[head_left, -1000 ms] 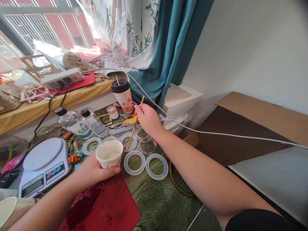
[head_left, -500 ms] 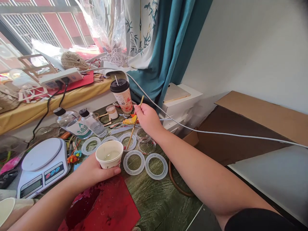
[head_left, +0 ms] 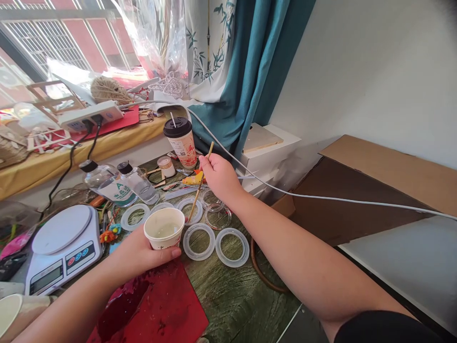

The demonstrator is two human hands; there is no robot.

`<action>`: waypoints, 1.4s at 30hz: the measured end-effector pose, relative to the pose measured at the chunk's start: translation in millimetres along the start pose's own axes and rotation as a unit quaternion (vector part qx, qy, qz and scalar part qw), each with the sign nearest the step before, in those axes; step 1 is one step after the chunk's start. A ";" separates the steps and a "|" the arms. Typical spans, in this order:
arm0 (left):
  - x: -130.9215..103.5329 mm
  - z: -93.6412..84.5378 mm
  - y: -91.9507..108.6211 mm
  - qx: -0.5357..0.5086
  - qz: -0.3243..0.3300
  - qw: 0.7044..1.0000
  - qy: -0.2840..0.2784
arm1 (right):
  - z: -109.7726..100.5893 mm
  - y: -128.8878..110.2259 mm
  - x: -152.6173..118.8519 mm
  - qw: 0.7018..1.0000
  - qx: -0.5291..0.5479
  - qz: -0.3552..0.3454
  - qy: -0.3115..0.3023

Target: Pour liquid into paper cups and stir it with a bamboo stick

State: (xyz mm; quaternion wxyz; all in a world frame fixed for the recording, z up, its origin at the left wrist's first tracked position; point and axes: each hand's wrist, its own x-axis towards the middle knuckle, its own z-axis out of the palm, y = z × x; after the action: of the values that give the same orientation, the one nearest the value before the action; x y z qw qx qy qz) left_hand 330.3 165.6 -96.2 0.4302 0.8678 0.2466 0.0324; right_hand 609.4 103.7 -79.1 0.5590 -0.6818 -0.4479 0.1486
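Note:
A paper cup (head_left: 164, 230) with clear liquid inside is wrapped by the fingers of my left hand (head_left: 143, 252), above a red sheet (head_left: 171, 305). Between the thumb and fingers of my right hand (head_left: 219, 175) is a thin wooden stick (head_left: 199, 190), slanting down to the left. Its lower end is near a translucent ring mold (head_left: 189, 210), partly behind the cup's rim; whether they touch I cannot tell. Two more ring molds (head_left: 199, 241) (head_left: 232, 247) lie right of the cup, and another (head_left: 135, 217) lies to its left.
A white scale (head_left: 64, 243) stands at left, with two clear bottles (head_left: 116, 186) (head_left: 137, 181) behind. Farther back are a lidded drink cup (head_left: 182, 143) and a yellow glue gun (head_left: 193, 178). A white cable (head_left: 303, 194) crosses above the right forearm. Another paper cup (head_left: 21, 309) sits lower left.
My left hand and the cup have shifted very slightly to the right. My right hand and the stick have hardly moved.

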 end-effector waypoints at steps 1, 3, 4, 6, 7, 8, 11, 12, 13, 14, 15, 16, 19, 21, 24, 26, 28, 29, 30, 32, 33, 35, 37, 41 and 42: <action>0.5 -0.2 2.2 0.001 -0.002 1.000 0.002 | -0.4 -0.7 -0.4 1.000 -0.003 0.000 0.000; 1.4 -1.3 6.3 0.007 -0.009 1.000 0.004 | -1.4 -2.0 -1.1 1.000 -0.008 0.000 0.001; 1.8 -2.0 7.9 0.012 -0.014 1.000 0.002 | -1.9 -2.7 -1.5 1.000 -0.010 0.000 0.002; 2.1 -3.1 9.2 0.016 -0.018 1.000 0.005 | -2.8 -3.8 -2.4 1.000 -0.015 -0.001 0.005; 2.1 -3.3 8.9 0.014 -0.016 1.000 0.009 | -3.4 -4.3 -3.0 1.000 -0.018 -0.002 0.008; 2.0 -3.3 8.0 0.011 -0.013 1.000 0.013 | -4.2 -4.7 -3.8 1.000 -0.021 -0.002 0.011; 1.1 -2.8 2.4 0.006 -0.007 1.000 0.018 | -7.2 -5.4 -6.4 0.999 -0.029 -0.005 0.016; 0.7 -2.7 0.2 0.006 -0.005 1.000 0.019 | -8.3 -5.4 -7.1 0.999 -0.031 -0.005 0.017; 0.3 -2.7 -1.8 0.004 -0.003 1.000 0.024 | -9.5 -5.2 -7.6 0.999 -0.032 -0.005 0.018; -0.1 -2.8 -3.4 0.002 0.000 1.000 0.031 | -10.5 -5.0 -7.8 0.999 -0.034 -0.004 0.019; -0.3 -2.9 -4.4 -0.001 0.003 0.999 0.037 | -11.3 -4.7 -7.8 0.999 -0.036 -0.002 0.019; -0.5 -3.0 -4.7 -0.003 0.003 0.999 0.040 | -11.8 -4.5 -7.5 0.999 -0.038 0.000 0.020; 0.0 -3.2 -0.9 -0.003 -0.004 0.999 0.036 | -12.4 -5.0 -6.6 0.999 -0.044 0.005 0.017; 1.0 -3.3 4.0 0.002 -0.009 1.000 0.027 | -12.4 -6.6 -6.6 0.999 -0.047 0.009 0.014; 2.1 -3.7 9.0 0.015 -0.014 1.000 0.015 | -12.8 -9.4 -7.7 0.999 -0.050 0.014 0.010; 2.1 -4.0 8.7 0.018 -0.013 1.000 0.015 | -13.8 -10.6 -8.2 0.999 -0.050 0.018 0.007; 1.8 -4.4 5.6 0.014 -0.007 1.000 0.025 | -15.1 -10.6 -8.0 0.999 -0.048 0.021 0.004; 1.5 -4.6 3.6 0.011 -0.004 1.000 0.029 | -15.8 -10.2 -7.6 0.999 -0.047 0.022 0.000; 1.2 -4.9 1.7 0.008 -0.001 0.999 0.035 | -16.5 -9.5 -7.0 0.999 -0.045 0.024 -0.004; 0.5 -5.3 -0.9 0.005 0.005 0.999 0.042 | -17.8 -7.6 -5.7 0.999 -0.040 0.029 -0.014; 0.2 -5.5 -1.2 0.006 0.006 0.999 0.042 | -18.4 -6.7 -5.0 0.999 -0.038 0.032 -0.018; -0.5 -5.7 0.1 0.008 0.008 0.999 0.039 | -19.2 -4.9 -4.0 0.998 -0.036 0.039 -0.022; -0.8 -5.8 3.4 0.010 0.008 0.999 0.036 | -19.6 -3.5 -3.3 0.998 -0.038 0.044 -0.021; -0.2 -5.1 9.4 0.022 0.004 0.999 0.027 | -19.4 -0.8 -1.8 0.997 -0.045 0.051 -0.018; 0.1 -4.8 10.1 0.026 0.004 0.999 0.025 | -19.4 0.0 -1.3 0.997 -0.048 0.052 -0.018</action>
State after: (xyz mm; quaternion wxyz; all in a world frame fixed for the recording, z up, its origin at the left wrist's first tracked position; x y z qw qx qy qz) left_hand 333.1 164.0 -85.6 0.4012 0.8785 0.2548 0.0491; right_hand 622.3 90.5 -73.1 0.5088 -0.7277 -0.4281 0.1683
